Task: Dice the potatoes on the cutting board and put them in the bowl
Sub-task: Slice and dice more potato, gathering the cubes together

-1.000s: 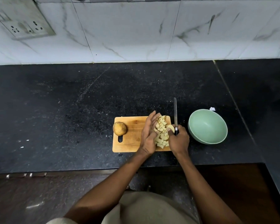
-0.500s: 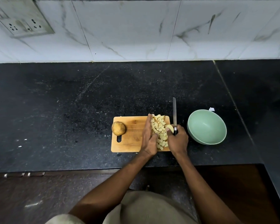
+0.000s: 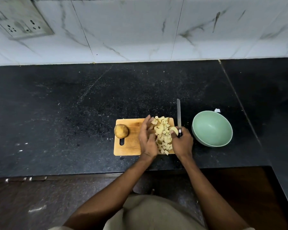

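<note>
A wooden cutting board (image 3: 131, 146) lies on the black counter. A whole unpeeled potato (image 3: 121, 130) sits at its left end. A pile of diced potato (image 3: 163, 135) covers the board's right part. My left hand (image 3: 147, 138) stands on edge against the pile's left side, fingers fairly straight. My right hand (image 3: 183, 141) grips a knife (image 3: 178, 113) by the handle at the board's right edge, blade pointing away from me, edge down against the pile. The pale green bowl (image 3: 212, 128) stands empty just right of the knife.
The black counter (image 3: 73, 113) stretches wide to the left and behind the board. A small white scrap (image 3: 217, 110) lies behind the bowl. The marble-tiled wall (image 3: 140, 30) with a socket plate (image 3: 22, 22) bounds the back. The counter's front edge runs just below the board.
My left hand has shifted slightly left and its fingers have loosened against the pile. The dice sit bunched between hand and knife. The knife hand has hardly moved.
</note>
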